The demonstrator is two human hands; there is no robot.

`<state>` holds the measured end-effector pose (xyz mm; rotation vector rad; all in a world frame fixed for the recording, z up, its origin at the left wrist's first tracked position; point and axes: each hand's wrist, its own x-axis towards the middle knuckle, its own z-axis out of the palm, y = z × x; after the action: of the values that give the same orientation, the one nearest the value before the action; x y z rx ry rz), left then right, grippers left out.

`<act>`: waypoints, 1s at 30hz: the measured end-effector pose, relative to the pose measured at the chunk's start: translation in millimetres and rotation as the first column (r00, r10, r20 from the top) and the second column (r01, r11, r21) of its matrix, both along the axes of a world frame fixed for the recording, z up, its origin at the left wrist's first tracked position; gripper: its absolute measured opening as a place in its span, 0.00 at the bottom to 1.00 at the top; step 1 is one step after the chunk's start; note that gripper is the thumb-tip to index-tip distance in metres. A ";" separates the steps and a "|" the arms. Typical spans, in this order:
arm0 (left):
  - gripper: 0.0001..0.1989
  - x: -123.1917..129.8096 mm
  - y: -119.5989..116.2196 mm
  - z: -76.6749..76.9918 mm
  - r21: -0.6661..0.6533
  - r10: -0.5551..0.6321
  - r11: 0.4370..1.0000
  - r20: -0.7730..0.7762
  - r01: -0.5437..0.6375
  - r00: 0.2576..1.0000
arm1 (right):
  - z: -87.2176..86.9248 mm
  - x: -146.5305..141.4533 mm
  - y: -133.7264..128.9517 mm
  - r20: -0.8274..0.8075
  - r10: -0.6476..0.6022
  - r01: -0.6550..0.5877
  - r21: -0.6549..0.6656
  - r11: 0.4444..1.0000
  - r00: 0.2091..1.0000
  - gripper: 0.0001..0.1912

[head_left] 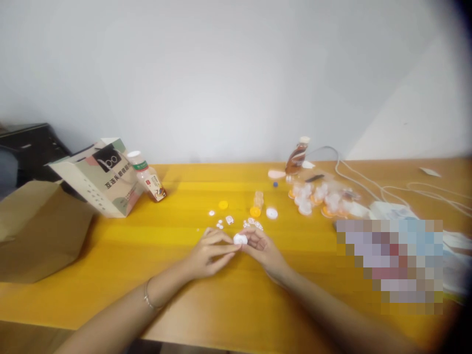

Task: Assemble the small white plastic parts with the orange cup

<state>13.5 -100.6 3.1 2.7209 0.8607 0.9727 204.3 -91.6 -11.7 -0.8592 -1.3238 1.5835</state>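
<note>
A small white round piece point(240, 239), its exact kind too small to tell, is held up between my two hands above the table. The fingertips of my left hand point(214, 251) pinch it from the left. My right hand point(263, 250) grips its right side with thumb and curled fingers. Just beyond the hands lie small white cut-out parts point(254, 223), another white part with holes point(229, 220) and several tiny white discs point(220, 224). A yellow disc point(223, 204), a clear container with an orange base point(255, 211) and a white disc point(272, 213) are farther back.
On the left stand a brown paper bag point(40, 231), a printed carton bag point(106, 179) and a drink bottle point(147, 177). Toward the right are a brown drink bottle point(297, 156), several clear-and-orange containers point(320, 196), white cables point(363, 182) and plastic packaging point(393, 211). A wall rises behind the table point(177, 305).
</note>
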 end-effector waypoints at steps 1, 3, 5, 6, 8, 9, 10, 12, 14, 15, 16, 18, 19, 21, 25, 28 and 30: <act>0.13 -0.9 1.4 -0.5 -0.030 0.015 0.999 0.065 -0.013 0.998 | 0.0 0.3 0.9 0.005 -0.004 0.004 0.005 1.000 1.000 0.15; 0.12 -5.1 7.0 -2.3 -0.082 0.099 0.993 0.176 -0.086 0.979 | -0.1 0.9 2.4 0.016 -0.017 0.017 0.009 1.000 1.000 0.15; 0.11 -12.4 16.5 -5.5 -0.137 0.218 0.972 0.216 -0.191 0.952 | -0.1 1.4 3.3 0.033 -0.028 0.028 0.005 1.000 0.999 0.15; 0.11 -16.6 22.4 -7.7 -0.168 0.267 0.957 0.202 -0.235 0.942 | -0.1 1.6 3.5 0.044 -0.031 0.031 0.003 1.000 0.999 0.15; 0.11 -24.8 34.8 -13.0 -0.204 0.322 0.935 0.145 -0.290 0.936 | 0.2 1.7 3.5 0.064 -0.031 0.031 0.000 1.000 0.997 0.14; 0.12 -28.0 40.6 -16.0 -0.209 0.331 0.929 0.108 -0.304 0.937 | 0.4 1.6 3.3 0.070 -0.030 0.030 0.000 1.000 0.997 0.14; 0.13 -30.3 45.7 -19.0 -0.205 0.335 0.927 0.072 -0.314 0.940 | 0.6 1.5 3.1 0.075 -0.027 0.027 -0.001 1.000 0.997 0.13; 0.14 -32.2 52.5 -24.1 -0.177 0.332 0.928 -0.004 -0.327 0.943 | 1.2 1.0 2.3 0.080 -0.022 0.022 -0.001 1.000 0.997 0.13; 0.14 -31.3 54.7 -27.3 -0.131 0.331 0.932 -0.073 -0.338 0.941 | 2.1 0.4 1.4 0.083 -0.018 0.018 0.001 1.000 0.996 0.12; 0.14 -30.3 54.4 -28.0 -0.106 0.334 0.933 -0.100 -0.344 0.937 | 2.7 0.2 1.1 0.084 -0.017 0.017 0.002 1.000 0.996 0.11; 0.13 -29.4 53.5 -28.2 -0.086 0.339 0.933 -0.122 -0.350 0.933 | 3.2 0.0 0.8 0.085 -0.018 0.017 0.004 1.000 0.996 0.09; 0.12 -28.2 50.7 -27.4 -0.059 0.349 0.931 -0.146 -0.360 0.926 | 4.2 0.0 0.5 0.090 -0.024 0.023 0.009 1.000 0.996 0.08; 0.11 -28.0 49.2 -26.5 -0.056 0.355 0.929 -0.151 -0.367 0.922 | 4.6 0.2 0.5 0.094 -0.028 0.027 0.014 1.000 0.995 0.07; 0.10 -28.0 46.8 -24.2 -0.073 0.362 0.924 -0.153 -0.376 0.920 | 5.1 0.6 0.5 0.104 -0.036 0.034 0.023 0.999 0.994 0.07; 0.09 -28.6 44.5 -18.8 -0.187 0.323 0.921 -0.126 -0.342 0.938 | 6.0 0.5 0.0 0.121 -0.036 0.032 0.034 0.999 0.992 0.07; 0.07 -29.3 44.1 -16.0 -0.273 0.296 0.912 -0.077 -0.305 0.952 | 6.2 -0.2 -0.8 0.125 -0.028 0.024 0.037 0.999 0.992 0.07; 0.07 -30.2 44.2 -15.2 -0.314 0.276 0.908 -0.055 -0.279 0.960 | 5.4 -0.4 -0.9 0.126 -0.024 0.019 0.037 0.999 0.992 0.07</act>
<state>-16.7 -56.4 -12.1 2.3724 1.3093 0.7805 203.9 -92.5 -6.3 -0.9617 -1.4226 1.5049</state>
